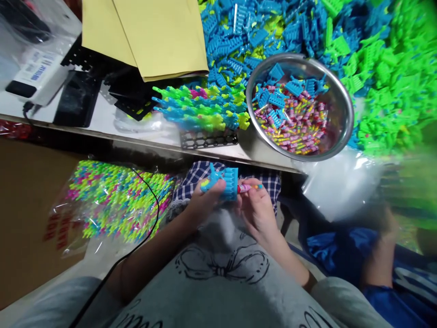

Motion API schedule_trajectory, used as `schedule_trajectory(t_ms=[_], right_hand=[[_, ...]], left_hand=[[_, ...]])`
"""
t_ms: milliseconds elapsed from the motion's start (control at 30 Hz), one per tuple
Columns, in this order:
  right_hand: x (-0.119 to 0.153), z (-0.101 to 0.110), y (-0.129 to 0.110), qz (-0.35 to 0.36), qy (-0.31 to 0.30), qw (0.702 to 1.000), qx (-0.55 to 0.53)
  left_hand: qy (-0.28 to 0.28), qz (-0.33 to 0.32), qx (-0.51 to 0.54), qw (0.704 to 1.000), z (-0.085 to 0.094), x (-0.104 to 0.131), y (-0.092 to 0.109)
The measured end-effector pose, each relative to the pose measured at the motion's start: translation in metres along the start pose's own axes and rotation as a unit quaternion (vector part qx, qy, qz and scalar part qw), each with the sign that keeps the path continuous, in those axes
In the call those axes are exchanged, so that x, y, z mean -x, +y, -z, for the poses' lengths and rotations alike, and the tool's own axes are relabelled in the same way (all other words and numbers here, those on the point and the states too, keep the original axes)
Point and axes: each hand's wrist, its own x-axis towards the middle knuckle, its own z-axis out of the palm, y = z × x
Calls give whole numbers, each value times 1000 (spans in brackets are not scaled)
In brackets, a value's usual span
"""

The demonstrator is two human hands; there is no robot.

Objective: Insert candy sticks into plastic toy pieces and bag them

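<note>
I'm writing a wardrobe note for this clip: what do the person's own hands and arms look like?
The left hand and right hand are bare, with no glove, ring or band to be seen. Both forearms are uncovered; sleeve edges are hard to make out. The top is grey with a dark line-drawn bow. A thin black cable runs near the left forearm.
</note>
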Motion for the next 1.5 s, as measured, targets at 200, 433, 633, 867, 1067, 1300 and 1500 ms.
schedule_trajectory(t_ms=[200,433,633,867,1067,1300,1500], right_hand=[[1,1,-2,-57,4,998,-24],[2,0,-3,-55,41,997,-20],[4,-3,-8,-59,52,997,-20],[9,0,-14,59,88,992,63],[12,-1,-16,96,109,984,101],[16,-6,-21,125,124,978,112],[16,-7,-19,150,152,968,128]], left_hand=[[-39,-1,2,999,5,0,-5],[-60,-18,-23,998,-4,4,3],[-82,-25,-9,996,-12,5,0],[-108,-95,-56,988,-20,8,0],[-135,-82,-38,987,-26,6,-6],[-95,-60,7,994,-31,10,-2],[-66,-83,-9,994,-29,14,-3]])
